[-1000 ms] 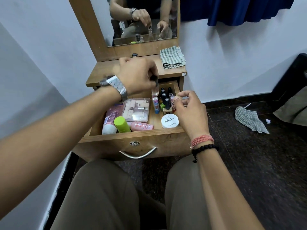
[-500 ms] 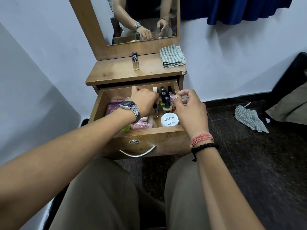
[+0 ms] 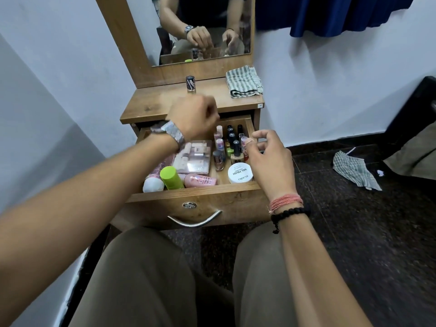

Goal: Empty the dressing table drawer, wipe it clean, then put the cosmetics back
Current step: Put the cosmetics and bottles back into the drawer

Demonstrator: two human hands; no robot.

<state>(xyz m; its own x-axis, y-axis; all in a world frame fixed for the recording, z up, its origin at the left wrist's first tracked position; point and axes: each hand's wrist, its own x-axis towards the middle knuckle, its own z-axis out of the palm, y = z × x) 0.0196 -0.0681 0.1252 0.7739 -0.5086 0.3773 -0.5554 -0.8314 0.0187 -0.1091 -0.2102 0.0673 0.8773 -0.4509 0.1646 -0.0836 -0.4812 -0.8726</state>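
I see left hand (image 3: pixel 193 119) curled above open drawer (image 3: pixel 195 197); right hand (image 3: pixel 269 159) by bottles (image 3: pixel 232 142); cloth (image 3: pixel 244 81) far right on top.

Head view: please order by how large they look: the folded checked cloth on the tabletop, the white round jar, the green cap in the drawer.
1. Folded checked cloth, clearly largest.
2. White round jar and green cap: look alike, not ranked.

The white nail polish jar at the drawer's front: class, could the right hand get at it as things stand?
Probably yes: the white nail polish jar lies uncovered, right beside the right hand.
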